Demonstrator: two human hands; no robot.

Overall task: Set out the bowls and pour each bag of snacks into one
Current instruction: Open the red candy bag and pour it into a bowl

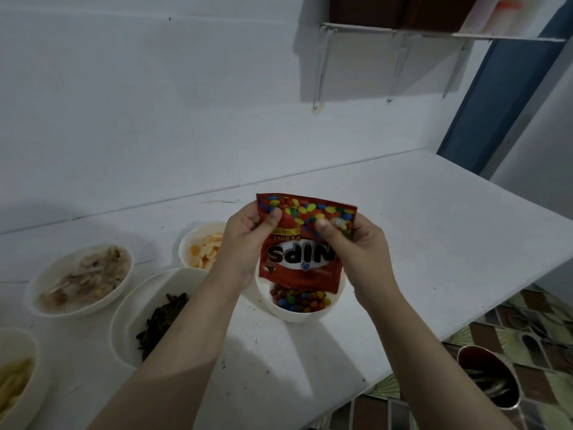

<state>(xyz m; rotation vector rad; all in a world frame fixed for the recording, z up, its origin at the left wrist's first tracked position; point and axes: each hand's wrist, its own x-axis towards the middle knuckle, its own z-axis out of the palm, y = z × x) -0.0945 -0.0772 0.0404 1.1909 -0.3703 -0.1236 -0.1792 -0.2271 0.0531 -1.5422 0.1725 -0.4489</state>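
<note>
Far lower left, a bowl (18, 342) cut by the frame edge, pale yellow sticks inside, maybe fries, too blurred to say; left of centre, a shallow bowl (46, 302) with pale brownish pieces; right of it and lower, a larger bowl (130, 305) with dark strips, partly hidden behind the left forearm; above that, mid-frame, a small bowl (186, 243) of orange-yellow chips, its right side behind the left hand; all on the white table (434, 228).

Centre: left hand (245, 240) pinches the upper left edge of the red bag (304, 252), thumb on the front, fingers curled behind; right hand (359, 243) pinches the upper right edge the same way, thumb on the front; bag held upside down, print inverted, its mouth down, directly over the white bowl (310, 316) just below centre; coloured candies (299, 299) lie heaped in that bowl; bag's lower edge sits just above the candies, contact can't be told.

Upper right: a wall shelf (434, 34) on brackets, dark boxes on top; a blue door frame (496, 103) at the right edge.

Lower right: patterned floor (542, 321) beyond the table edge; a red metal cup (490, 380) with dark things inside stands on it.
</note>
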